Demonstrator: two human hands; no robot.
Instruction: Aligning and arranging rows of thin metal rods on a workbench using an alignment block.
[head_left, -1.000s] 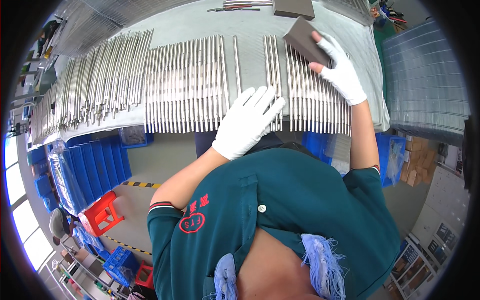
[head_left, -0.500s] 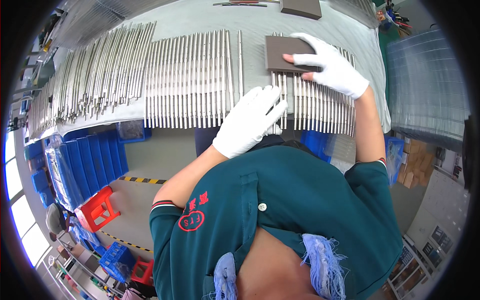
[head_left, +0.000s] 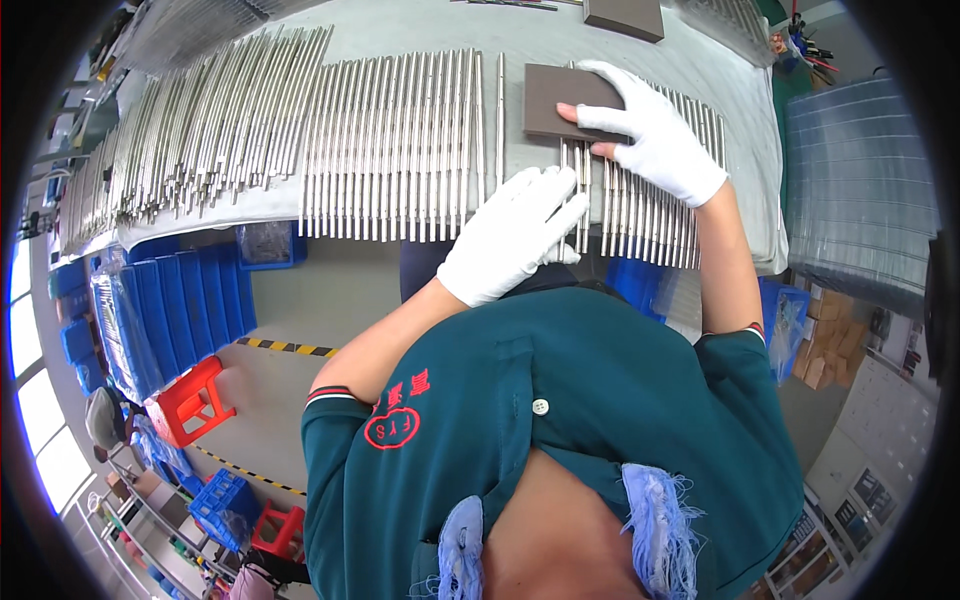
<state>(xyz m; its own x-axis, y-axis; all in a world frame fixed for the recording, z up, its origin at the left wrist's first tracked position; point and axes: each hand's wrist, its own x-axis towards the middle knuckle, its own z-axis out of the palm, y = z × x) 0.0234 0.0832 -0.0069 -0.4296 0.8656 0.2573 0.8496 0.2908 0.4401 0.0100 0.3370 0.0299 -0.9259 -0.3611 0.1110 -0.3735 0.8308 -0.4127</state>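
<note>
My right hand (head_left: 655,135), in a white glove with bare thumb and forefinger tips, grips a flat brown-grey block (head_left: 560,95). The block lies across the upper part of a row of slim metal rods (head_left: 650,215) on the table. My left hand (head_left: 515,235), also white-gloved, lies at the table's near edge with its fingers stretched out and close together. Its fingertips rest by the near ends of a few rods (head_left: 585,215) below the block; the contact is partly hidden. One lone rod (head_left: 501,115) lies just left of these.
More metal rods form a neat row (head_left: 390,150) and a looser pile (head_left: 220,120) to the left. A second brown-grey block (head_left: 625,18) lies at the back. Blue bins (head_left: 190,320) and a red stool (head_left: 195,400) stand on the floor. Stacked clear plastic trays (head_left: 860,190) are at right.
The block under my right hand has shifted a little left across the rods. My left hand keeps its place by the rod ends. The whole view has shifted slightly.
</note>
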